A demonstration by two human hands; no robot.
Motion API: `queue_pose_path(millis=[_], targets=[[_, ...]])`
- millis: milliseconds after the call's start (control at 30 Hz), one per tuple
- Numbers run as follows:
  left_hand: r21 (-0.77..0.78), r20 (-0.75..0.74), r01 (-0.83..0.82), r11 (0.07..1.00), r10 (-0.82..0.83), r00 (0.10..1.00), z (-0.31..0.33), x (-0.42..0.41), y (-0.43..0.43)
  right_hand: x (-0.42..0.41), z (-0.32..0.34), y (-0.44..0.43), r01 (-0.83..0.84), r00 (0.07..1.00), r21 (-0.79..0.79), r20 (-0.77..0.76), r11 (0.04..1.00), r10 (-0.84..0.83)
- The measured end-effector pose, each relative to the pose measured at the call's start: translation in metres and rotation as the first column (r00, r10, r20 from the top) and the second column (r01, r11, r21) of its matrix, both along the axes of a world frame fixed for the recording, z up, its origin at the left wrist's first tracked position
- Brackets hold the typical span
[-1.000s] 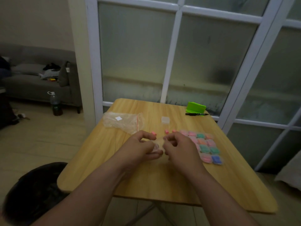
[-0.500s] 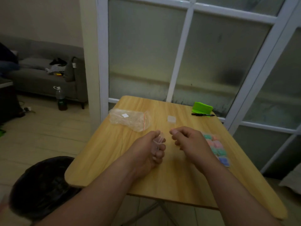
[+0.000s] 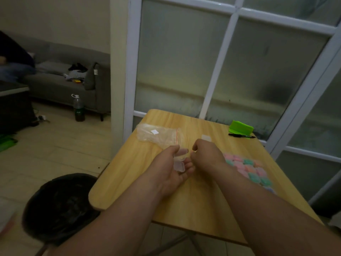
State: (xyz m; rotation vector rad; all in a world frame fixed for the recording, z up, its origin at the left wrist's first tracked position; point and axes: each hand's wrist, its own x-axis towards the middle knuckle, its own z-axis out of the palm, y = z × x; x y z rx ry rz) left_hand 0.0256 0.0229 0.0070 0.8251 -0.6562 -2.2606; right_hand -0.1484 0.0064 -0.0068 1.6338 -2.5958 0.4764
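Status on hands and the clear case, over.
Left grip holds small clear case above table. Right grip curled beside it, contents unclear. Coloured packets lie apart, rightward.

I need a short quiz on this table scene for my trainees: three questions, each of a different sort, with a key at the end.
1. Choose one: what does the left hand hold? A a spoon; B a small clear case; C scissors.
2. True or false: the black pen lies next to the green object near the far edge of the table.
3. Fill the gap: the coloured packets lie on the table to the ____ of the right hand.

Key: 1 B; 2 true; 3 right.
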Motion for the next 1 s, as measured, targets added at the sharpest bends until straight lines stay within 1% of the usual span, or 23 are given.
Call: queue_pose_path(millis=[200,267,333,400,467,533,600,767,833,1000], targets=[[-0.027,0.051,0.030,0.999,-0.028,0.998,0.001,0.001,-0.002,0.004,-0.002,-0.004,0.031,1.000,-0.015,0.002,0.999,-0.031],[-0.016,0.072,0.024,1.000,-0.023,0.997,0.000,-0.001,-0.002,0.003,-0.001,-0.001,0.036,0.998,-0.046,0.054,0.998,-0.034],[0.005,0.081,0.015,1.000,-0.015,0.997,-0.002,-0.003,-0.003,0.002,0.001,0.006,0.045,0.987,-0.139,0.161,0.989,-0.022],[0.021,0.075,0.008,1.000,-0.009,0.997,-0.003,-0.004,-0.004,0.006,0.009,0.021,0.034,0.967,-0.259,0.254,0.965,0.035],[0.017,0.069,0.005,1.000,-0.006,0.998,-0.003,-0.005,-0.004,0.016,0.017,0.043,-0.007,0.947,-0.368,0.295,0.930,0.124],[-0.002,0.067,0.008,1.000,-0.008,0.998,-0.002,-0.005,-0.004,0.027,0.025,0.068,-0.066,0.930,-0.433,0.301,0.899,0.213],[-0.011,0.049,0.032,0.999,-0.032,0.998,-0.003,-0.005,-0.004,0.037,0.029,0.083,-0.133,0.921,-0.429,0.280,0.894,0.271],[-0.031,-0.013,0.094,0.995,-0.095,0.995,-0.004,-0.005,0.000,0.045,0.019,0.090,-0.260,0.941,-0.283,0.139,0.923,0.307],[-0.052,-0.021,0.109,0.993,-0.111,0.994,-0.002,-0.007,0.002,0.047,0.015,0.090,-0.279,0.940,-0.252,0.128,0.927,0.317],[-0.051,-0.045,0.098,0.994,-0.100,0.994,-0.006,-0.013,-0.002,0.048,0.014,0.089,-0.284,0.937,-0.244,0.133,0.927,0.322]])
